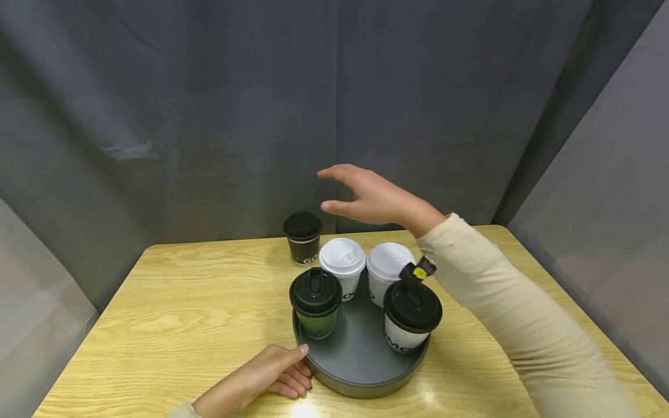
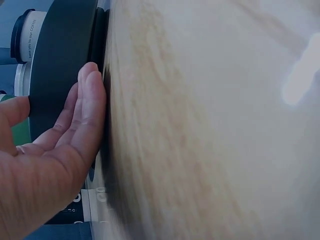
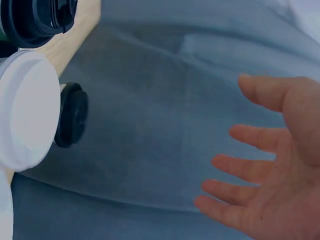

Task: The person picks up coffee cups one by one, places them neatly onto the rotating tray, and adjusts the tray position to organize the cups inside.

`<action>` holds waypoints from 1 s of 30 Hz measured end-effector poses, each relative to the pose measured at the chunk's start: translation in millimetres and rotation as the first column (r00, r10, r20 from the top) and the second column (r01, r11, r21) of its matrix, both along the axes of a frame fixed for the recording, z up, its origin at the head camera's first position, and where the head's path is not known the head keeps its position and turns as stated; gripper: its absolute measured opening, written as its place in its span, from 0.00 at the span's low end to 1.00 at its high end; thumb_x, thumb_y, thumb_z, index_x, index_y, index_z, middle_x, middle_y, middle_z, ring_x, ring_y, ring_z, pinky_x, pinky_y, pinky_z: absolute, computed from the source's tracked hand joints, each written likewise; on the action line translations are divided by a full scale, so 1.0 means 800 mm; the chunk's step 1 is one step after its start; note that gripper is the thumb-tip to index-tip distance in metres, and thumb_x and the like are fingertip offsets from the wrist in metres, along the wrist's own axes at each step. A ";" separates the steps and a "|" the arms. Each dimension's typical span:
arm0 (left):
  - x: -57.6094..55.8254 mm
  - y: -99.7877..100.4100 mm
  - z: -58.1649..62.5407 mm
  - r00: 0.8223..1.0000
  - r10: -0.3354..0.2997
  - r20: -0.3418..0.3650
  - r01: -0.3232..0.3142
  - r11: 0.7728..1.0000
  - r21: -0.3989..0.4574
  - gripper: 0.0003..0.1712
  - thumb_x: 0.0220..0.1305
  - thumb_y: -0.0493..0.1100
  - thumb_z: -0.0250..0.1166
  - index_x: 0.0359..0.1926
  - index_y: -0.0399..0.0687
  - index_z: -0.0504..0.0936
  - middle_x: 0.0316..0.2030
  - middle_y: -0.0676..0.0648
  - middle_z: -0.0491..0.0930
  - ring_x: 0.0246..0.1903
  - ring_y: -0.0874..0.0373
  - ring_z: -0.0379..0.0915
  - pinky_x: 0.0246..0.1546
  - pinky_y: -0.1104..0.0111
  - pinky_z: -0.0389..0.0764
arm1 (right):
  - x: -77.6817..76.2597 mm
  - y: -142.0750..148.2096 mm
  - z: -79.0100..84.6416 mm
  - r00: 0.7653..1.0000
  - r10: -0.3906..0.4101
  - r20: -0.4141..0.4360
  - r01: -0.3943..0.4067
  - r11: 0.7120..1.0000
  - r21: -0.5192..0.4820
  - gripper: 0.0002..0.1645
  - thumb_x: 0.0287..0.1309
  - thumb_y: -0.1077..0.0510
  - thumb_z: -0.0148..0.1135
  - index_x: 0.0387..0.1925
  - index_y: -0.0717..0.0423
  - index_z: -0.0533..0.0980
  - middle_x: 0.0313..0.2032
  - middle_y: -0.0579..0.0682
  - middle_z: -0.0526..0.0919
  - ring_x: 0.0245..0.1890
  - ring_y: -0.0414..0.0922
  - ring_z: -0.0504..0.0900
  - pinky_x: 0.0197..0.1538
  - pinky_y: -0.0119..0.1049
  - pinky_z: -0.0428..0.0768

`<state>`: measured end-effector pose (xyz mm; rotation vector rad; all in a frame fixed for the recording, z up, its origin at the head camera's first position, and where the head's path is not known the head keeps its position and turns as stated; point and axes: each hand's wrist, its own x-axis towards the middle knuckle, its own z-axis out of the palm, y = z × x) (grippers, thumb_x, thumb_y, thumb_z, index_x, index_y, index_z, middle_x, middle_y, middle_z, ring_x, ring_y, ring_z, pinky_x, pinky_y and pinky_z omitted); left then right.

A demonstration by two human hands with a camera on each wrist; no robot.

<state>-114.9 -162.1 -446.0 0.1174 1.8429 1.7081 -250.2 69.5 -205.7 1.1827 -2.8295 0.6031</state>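
My left hand (image 1: 277,371) grips the near left edge of a round dark grey tray (image 1: 360,363). In the left wrist view its thumb (image 2: 15,109) is at the rim and its fingers lie along the outer wall. On the tray stand a green cup with a black lid (image 1: 316,302), two white-lidded cups (image 1: 342,261) (image 1: 387,267) and a white cup with a black lid (image 1: 412,316). My right hand (image 1: 373,197) is raised above the back of the table, fingers spread and holding nothing. Nearest below it is a black lidded cup (image 1: 303,238), off the tray.
The wooden table (image 1: 209,302) has its far edge close to a dark grey curtain (image 1: 251,116). Light grey panels (image 1: 601,203) stand at both sides. My right sleeve (image 1: 502,290), with a black and yellow band, passes over the tray's right side.
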 end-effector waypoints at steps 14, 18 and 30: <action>-0.001 -0.001 -0.002 1.000 -0.005 0.011 0.005 1.000 0.003 0.34 0.70 0.62 0.51 0.39 0.30 0.79 0.29 0.45 0.83 0.26 0.60 0.81 0.30 0.70 0.84 | -0.071 -0.095 -0.029 0.931 -0.115 0.346 0.029 0.970 0.243 0.41 0.65 0.41 0.56 0.73 0.43 0.53 0.74 0.49 0.48 0.74 0.49 0.46 0.72 0.49 0.54; -0.001 -0.001 -0.003 1.000 -0.001 0.013 0.001 1.000 0.004 0.35 0.70 0.62 0.50 0.39 0.29 0.79 0.29 0.45 0.83 0.26 0.60 0.81 0.30 0.70 0.84 | -0.083 -0.109 -0.043 0.896 -0.156 0.416 0.093 0.981 0.168 0.41 0.64 0.42 0.57 0.73 0.44 0.54 0.75 0.49 0.47 0.74 0.50 0.46 0.71 0.50 0.56; 0.001 0.004 -0.003 1.000 -0.013 0.005 0.013 1.000 0.012 0.34 0.71 0.61 0.50 0.38 0.29 0.80 0.28 0.44 0.83 0.25 0.60 0.81 0.29 0.71 0.84 | -0.101 -0.124 -0.086 0.831 -0.289 0.476 0.268 0.957 0.113 0.38 0.65 0.45 0.57 0.72 0.47 0.56 0.73 0.51 0.51 0.72 0.52 0.54 0.69 0.51 0.62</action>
